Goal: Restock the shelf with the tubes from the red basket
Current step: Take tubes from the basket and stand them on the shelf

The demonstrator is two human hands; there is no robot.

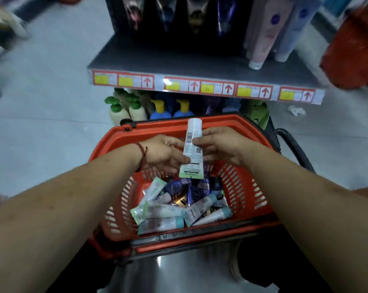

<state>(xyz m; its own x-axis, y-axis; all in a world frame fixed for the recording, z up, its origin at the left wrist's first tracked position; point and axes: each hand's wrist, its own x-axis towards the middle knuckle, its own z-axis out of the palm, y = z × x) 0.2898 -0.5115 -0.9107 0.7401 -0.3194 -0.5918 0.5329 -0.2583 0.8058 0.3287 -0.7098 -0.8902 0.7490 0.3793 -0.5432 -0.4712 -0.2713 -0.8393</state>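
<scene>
Shop aisle, shelf (179,60) ahead: both hands, left (165,154) and right (221,145), gripping one tube (192,151) above red basket (242,187).

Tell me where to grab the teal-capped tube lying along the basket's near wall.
Take the teal-capped tube across its flat body, coming straight down from above. It lies flat on top of the pile in the red basket, nothing over it; the cap end is rounder and butts against neighbouring tubes.

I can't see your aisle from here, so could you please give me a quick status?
Left hand and right hand both on one white tube, cap up, above the red basket. More tubes inside. Shelf front bare, unobstructed.
</scene>
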